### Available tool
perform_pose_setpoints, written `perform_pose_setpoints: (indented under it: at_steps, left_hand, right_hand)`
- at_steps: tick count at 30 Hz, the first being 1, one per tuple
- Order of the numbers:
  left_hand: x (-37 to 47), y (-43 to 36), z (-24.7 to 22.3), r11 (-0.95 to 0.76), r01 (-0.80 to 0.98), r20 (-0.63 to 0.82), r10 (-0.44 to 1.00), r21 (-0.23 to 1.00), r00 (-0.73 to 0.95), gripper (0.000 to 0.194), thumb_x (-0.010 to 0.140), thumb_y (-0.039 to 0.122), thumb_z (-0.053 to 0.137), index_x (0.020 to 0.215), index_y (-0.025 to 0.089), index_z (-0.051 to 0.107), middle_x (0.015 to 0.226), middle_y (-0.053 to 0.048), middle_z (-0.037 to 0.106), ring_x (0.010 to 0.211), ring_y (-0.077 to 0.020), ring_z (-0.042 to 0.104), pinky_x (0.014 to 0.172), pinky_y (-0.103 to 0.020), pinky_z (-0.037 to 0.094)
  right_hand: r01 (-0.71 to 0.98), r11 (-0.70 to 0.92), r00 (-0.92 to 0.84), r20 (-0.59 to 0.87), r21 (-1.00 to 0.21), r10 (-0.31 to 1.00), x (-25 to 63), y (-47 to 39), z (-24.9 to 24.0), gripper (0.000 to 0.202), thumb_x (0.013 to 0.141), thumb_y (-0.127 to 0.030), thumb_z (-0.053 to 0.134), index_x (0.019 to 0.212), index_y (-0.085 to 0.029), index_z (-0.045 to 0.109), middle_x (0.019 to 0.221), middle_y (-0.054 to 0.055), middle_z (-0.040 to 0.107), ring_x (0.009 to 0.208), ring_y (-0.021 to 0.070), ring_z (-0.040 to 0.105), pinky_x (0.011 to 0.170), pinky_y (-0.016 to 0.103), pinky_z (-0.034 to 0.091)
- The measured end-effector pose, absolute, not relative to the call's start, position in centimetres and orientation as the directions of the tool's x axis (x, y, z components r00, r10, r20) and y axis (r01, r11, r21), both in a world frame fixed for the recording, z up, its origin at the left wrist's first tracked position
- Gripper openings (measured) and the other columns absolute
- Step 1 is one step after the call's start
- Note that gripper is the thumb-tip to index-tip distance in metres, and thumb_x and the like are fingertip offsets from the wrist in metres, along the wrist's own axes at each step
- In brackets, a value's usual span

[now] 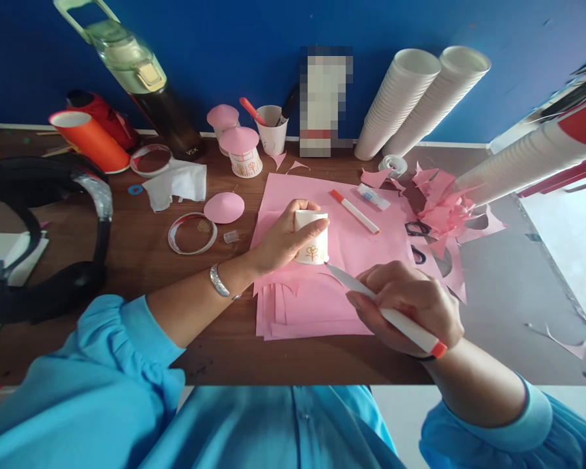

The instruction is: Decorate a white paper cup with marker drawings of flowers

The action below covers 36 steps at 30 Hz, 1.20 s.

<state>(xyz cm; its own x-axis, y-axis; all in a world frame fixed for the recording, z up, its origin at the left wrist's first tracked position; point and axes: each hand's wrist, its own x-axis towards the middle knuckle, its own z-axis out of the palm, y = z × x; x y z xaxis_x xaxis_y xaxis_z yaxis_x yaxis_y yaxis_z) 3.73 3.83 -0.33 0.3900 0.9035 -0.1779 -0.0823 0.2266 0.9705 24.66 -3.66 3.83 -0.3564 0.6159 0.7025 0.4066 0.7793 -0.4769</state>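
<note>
My left hand (286, 238) is wrapped round a white paper cup (311, 236), its thumb across the front. Small orange and yellow flowers are drawn near the cup's lower edge. In my right hand (410, 303) is a white marker (405, 326) with an orange end, its tip at the cup's lower right edge. Beneath both hands lies a stack of pink paper sheets (317, 312). A second white marker with an orange cap (355, 212) rests on the pink paper, beside a small clear-and-white packet or eraser (374, 197).
Finished-looking cups with pink cone tops (244, 159) stand at the back left, near a loose pink cone (223, 208) and tape rolls (193, 234). Tall cup stacks (398, 104), a bottle (161, 117), scissors handles (417, 229), pink scraps (449, 205) and a black headset-like object (90, 280) surround the work area.
</note>
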Motion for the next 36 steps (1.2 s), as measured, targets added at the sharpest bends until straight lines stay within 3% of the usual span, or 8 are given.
perform_pose_setpoints:
  at_steps: [3, 6, 12, 17, 36]
  left_hand:
    - [3.8, 3.8, -0.5, 0.217, -0.076, -0.168, 0.897, 0.973, 0.408, 0.063, 0.086, 0.069, 0.076, 0.123, 0.026, 0.049, 0.093, 0.000, 0.060, 0.073, -0.0137, 0.058, 0.059, -0.026, 0.048]
    - [3.8, 3.8, -0.5, 0.198, -0.073, -0.150, 0.895, 0.977, 0.420, 0.063, 0.087, 0.069, 0.075, 0.125, 0.026, 0.048, 0.091, 0.001, 0.059, 0.070, -0.0135, 0.057, 0.057, -0.026, 0.047]
    - [3.8, 3.8, -0.3, 0.176, -0.072, -0.130, 0.897, 0.982, 0.422, 0.062, 0.087, 0.066, 0.077, 0.123, 0.025, 0.048, 0.090, 0.001, 0.058, 0.071, -0.0144, 0.058, 0.059, -0.028, 0.048]
    - [3.8, 3.7, -0.3, 0.176, -0.092, -0.119, 0.892, 0.980, 0.436, 0.061, 0.087, 0.065, 0.078, 0.122, 0.025, 0.048, 0.094, 0.000, 0.059, 0.075, -0.0149, 0.061, 0.061, -0.028, 0.050]
    - [4.0, 3.7, -0.4, 0.174, -0.092, -0.115, 0.885, 0.980, 0.451, 0.061, 0.086, 0.063, 0.079, 0.121, 0.025, 0.046, 0.092, 0.001, 0.059, 0.072, -0.0137, 0.058, 0.060, -0.028, 0.048]
  right_hand:
    - [0.468, 0.795, -0.409, 0.703, -0.385, 0.581, 24.4, -3.5, 3.7, 0.005, 0.101, -0.016, 0.062, 0.102, -0.019, 0.066, 0.071, 0.000, 0.069, 0.056, 0.0143, 0.068, 0.048, 0.026, 0.053]
    - [0.449, 0.844, -0.497, 0.704, -0.292, 0.508, 24.2, -3.2, 3.5, 0.016, 0.102, -0.014, 0.058, 0.117, -0.015, 0.066, 0.084, 0.006, 0.077, 0.072, 0.0172, 0.077, 0.058, 0.026, 0.062]
    - [0.485, 0.846, -0.495, 0.728, -0.221, 0.474, 23.9, -3.2, 3.0, 0.013, 0.097, -0.013, 0.074, 0.105, -0.016, 0.064, 0.078, 0.003, 0.074, 0.067, 0.0149, 0.073, 0.062, 0.026, 0.063]
    - [0.494, 0.849, -0.512, 0.727, -0.188, 0.458, 23.8, -3.2, 2.9, 0.012, 0.097, -0.011, 0.073, 0.098, -0.016, 0.062, 0.074, 0.003, 0.072, 0.062, 0.0152, 0.070, 0.057, 0.027, 0.060]
    - [0.499, 0.845, -0.540, 0.693, -0.195, 0.478, 23.7, -3.0, 2.6, 0.009, 0.099, -0.015, 0.069, 0.102, -0.020, 0.062, 0.077, 0.001, 0.074, 0.065, 0.0154, 0.072, 0.059, 0.027, 0.062]
